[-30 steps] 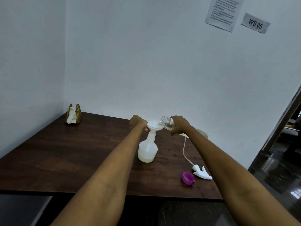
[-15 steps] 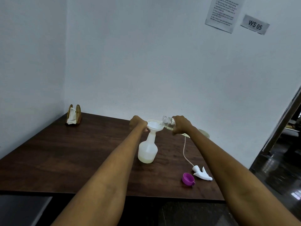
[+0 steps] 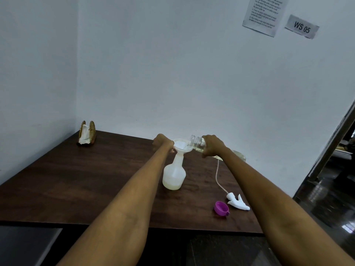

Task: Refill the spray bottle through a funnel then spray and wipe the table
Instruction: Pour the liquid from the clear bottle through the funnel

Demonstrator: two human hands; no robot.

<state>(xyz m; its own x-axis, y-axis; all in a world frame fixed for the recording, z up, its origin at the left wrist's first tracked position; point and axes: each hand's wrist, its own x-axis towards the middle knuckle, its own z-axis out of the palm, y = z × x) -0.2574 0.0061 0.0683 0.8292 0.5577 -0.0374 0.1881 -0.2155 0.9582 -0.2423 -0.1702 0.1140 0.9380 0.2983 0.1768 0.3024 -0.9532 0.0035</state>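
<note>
Nothing much has shifted since earlier: at frame centre the left hand (image 3: 162, 143) grips the funnel (image 3: 182, 145) atop the spray bottle (image 3: 173, 174) while the right hand (image 3: 212, 145) tips the clear bottle (image 3: 196, 141), so overtilting could slop liquid past the rim onto the table (image 3: 76, 179).

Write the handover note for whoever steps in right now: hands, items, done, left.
Left hand: steadying the white plastic funnel seated in the translucent white spray bottle.
Right hand: holding the clear refill bottle tipped into the funnel.
On the dark wooden table: white trigger sprayer head with tube, purple cap, tissue holder.
Done: a little liquid in the bottle.
Left: finish pouring, refit sprayer, spray, wipe.
</note>
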